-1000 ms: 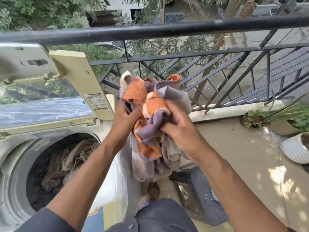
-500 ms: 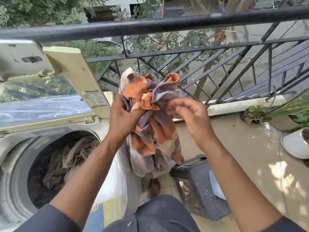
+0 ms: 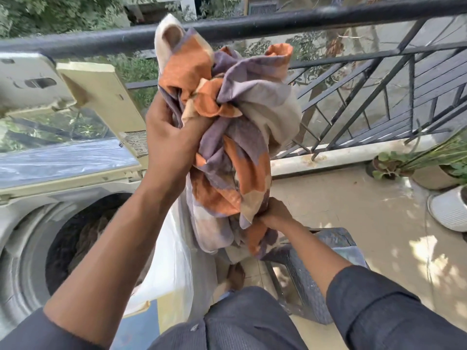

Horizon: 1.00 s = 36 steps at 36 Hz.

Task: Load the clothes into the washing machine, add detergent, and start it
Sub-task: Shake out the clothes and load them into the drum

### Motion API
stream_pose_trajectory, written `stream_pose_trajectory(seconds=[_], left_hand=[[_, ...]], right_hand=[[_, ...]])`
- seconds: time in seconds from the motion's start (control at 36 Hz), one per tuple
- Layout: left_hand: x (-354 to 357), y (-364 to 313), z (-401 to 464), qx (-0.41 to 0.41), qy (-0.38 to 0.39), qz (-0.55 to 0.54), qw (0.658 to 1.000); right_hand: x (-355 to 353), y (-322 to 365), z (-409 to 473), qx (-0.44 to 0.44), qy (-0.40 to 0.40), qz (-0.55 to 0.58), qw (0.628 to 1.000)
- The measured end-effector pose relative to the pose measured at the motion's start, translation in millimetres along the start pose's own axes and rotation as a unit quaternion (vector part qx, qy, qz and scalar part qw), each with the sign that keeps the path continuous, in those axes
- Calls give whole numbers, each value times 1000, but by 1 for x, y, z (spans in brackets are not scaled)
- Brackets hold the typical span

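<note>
A dark grey, finely textured long-sleeved shirt with a small button on its front was worn. Both sleeves were seen pushed up towards the elbows, leaving the forearms bare. No rings, watch or gloves were seen on the hands.

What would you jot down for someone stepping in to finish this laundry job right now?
Left hand grips the top of the bunched orange-and-purple cloth, raised in front of the balcony railing.
Right hand grips the same cloth lower down, above the dark stool.
Washing machine is at the left with its lid up; brownish clothes already lie in the drum.
Done: some clothes loaded.
Left: drop this cloth in the drum, add detergent (none in view), close the lid, start the machine.
</note>
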<state>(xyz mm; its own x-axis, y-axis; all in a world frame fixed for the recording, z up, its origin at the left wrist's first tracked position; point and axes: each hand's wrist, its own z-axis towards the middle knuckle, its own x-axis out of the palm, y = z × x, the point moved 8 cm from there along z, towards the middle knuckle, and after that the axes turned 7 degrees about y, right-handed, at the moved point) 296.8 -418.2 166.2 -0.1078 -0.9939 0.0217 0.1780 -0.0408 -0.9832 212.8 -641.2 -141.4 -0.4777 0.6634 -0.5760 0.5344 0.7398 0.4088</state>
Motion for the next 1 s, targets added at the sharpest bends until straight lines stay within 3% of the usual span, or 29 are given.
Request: stream_pose_trajectory(seconds=[0.17,0.33,0.44,0.56,0.61,0.69,0.81,0.89,0.94,1.0], left_hand=[[-15,15,7,-11,-7,41,999],[-23,47,8,-37,-14,73,997],[-28,68,9,-66,-15,107,992],[-31,89,7,-111,-11,126,986],[-26,91,2,-111,-10,126,986],[-21,93,-8,-138,-12,108,984],[-15,113,-23,-252,9,-38,967],[-6,100,-21,-210,129,-65,967],[1,92,-21,-203,196,-18,959],[2,90,-21,-188,202,15,961]], right_hand=[[-43,-10,-7,-20,-114,133,984],[-118,18,-59,-105,-180,394,895],[-159,56,-111,-218,-150,511,818],[-185,98,-147,-330,-91,548,763],[-182,116,-155,-360,-61,529,766],[-158,142,-158,-372,-10,469,801],[-122,164,-155,-388,66,384,835],[-119,175,-154,-376,26,325,867],[-115,180,-153,-361,33,348,864],[-106,178,-151,-341,76,430,833]])
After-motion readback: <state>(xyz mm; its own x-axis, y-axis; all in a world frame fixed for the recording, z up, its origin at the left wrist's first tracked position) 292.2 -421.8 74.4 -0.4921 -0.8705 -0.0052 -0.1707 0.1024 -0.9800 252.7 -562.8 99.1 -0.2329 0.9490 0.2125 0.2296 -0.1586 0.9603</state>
